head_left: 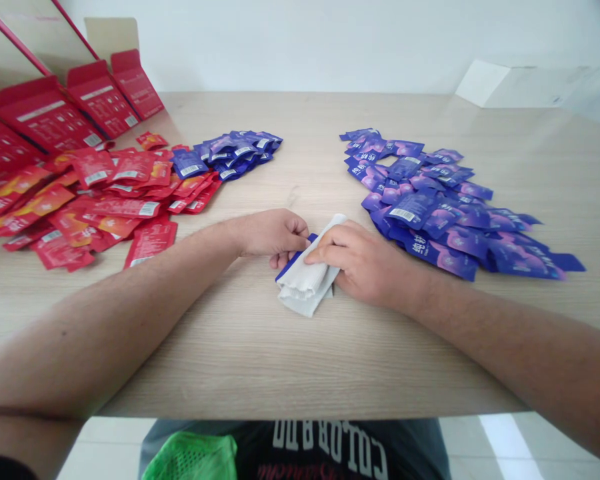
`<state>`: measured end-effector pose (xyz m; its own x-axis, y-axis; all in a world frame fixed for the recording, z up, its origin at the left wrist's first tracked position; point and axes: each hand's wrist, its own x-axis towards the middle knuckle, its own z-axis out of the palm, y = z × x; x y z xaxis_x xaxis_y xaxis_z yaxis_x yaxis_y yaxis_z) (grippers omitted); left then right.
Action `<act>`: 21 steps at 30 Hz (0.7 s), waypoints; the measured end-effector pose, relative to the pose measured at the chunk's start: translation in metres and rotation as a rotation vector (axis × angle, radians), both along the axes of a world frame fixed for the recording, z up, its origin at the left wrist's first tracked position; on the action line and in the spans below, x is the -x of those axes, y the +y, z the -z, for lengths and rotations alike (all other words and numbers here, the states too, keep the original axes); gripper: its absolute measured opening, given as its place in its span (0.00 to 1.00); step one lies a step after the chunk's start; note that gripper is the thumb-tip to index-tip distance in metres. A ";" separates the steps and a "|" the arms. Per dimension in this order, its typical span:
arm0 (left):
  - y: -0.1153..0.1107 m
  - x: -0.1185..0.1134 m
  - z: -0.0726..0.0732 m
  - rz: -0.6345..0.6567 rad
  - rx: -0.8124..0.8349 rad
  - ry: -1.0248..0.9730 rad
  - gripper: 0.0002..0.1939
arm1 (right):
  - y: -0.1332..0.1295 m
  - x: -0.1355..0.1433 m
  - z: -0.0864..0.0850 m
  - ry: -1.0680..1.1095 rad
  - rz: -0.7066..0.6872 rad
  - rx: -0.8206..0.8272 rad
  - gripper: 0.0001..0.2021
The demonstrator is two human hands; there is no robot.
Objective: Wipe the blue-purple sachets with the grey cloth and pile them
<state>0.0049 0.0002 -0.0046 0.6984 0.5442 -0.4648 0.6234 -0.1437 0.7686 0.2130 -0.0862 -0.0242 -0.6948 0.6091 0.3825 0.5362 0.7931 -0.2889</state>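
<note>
In the middle of the table, my right hand (pixel 355 257) pinches a folded white cloth (pixel 307 283). The cloth lies over a small blue packet (pixel 291 267), of which only a dark blue edge shows. My left hand (pixel 275 237) has its fingers curled at the packet's far left side, gripping that edge. Right of my right hand spreads a large heap of blue-purple packets (pixel 430 207). Beyond my left hand lies a smaller pile of blue packets (pixel 237 152).
Many red packets (pixel 125 167) are heaped on the left, touching the small blue pile. Red boxes (pixel 100 100) stand in a row at the back left. A white box (pixel 510 83) sits at the back right. A green mesh item (pixel 193 457) is below the table's front edge.
</note>
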 end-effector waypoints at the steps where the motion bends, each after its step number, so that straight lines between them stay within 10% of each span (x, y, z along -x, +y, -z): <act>1: 0.000 0.000 0.000 0.001 -0.006 -0.001 0.03 | -0.002 0.002 0.000 -0.008 -0.033 -0.001 0.18; 21: -0.001 0.002 -0.001 -0.009 0.013 0.009 0.03 | 0.001 0.001 0.001 0.031 0.003 -0.012 0.20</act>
<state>0.0029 -0.0009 -0.0035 0.6890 0.5446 -0.4781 0.6318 -0.1280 0.7645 0.2120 -0.0848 -0.0255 -0.6807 0.6060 0.4116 0.5292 0.7953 -0.2959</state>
